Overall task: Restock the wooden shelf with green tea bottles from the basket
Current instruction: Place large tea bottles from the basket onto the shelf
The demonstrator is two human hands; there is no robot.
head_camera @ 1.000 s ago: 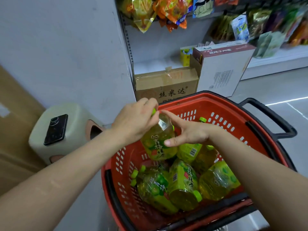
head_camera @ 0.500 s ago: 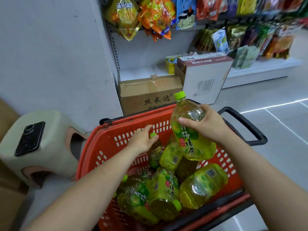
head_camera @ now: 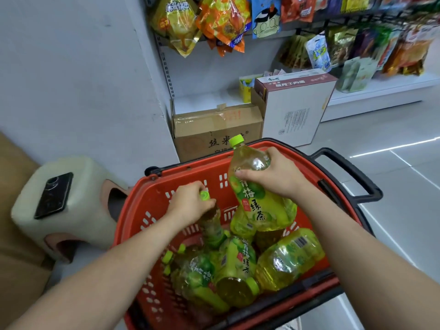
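Note:
A red plastic basket (head_camera: 152,201) with black handles sits low in front of me, holding several green tea bottles (head_camera: 288,260) with lime-green caps, most lying on their sides. My right hand (head_camera: 276,175) grips one green tea bottle (head_camera: 257,206) by its upper body, held upright and tilted above the basket. My left hand (head_camera: 190,203) is closed around the neck of a second bottle (head_camera: 212,227) standing inside the basket, its green cap showing by my fingers. The wooden shelf is out of view.
A cream stool (head_camera: 71,206) with a black phone (head_camera: 53,195) on top stands left of the basket. Behind the basket are a brown carton (head_camera: 214,132) and a white carton (head_camera: 292,110) on the floor. Snack bags (head_camera: 221,22) hang on a white rack above.
My right hand has lifted one bottle up out of the basket. My left hand let go of it, dropped to another bottle's neck and closed on it. The view shifted slightly.

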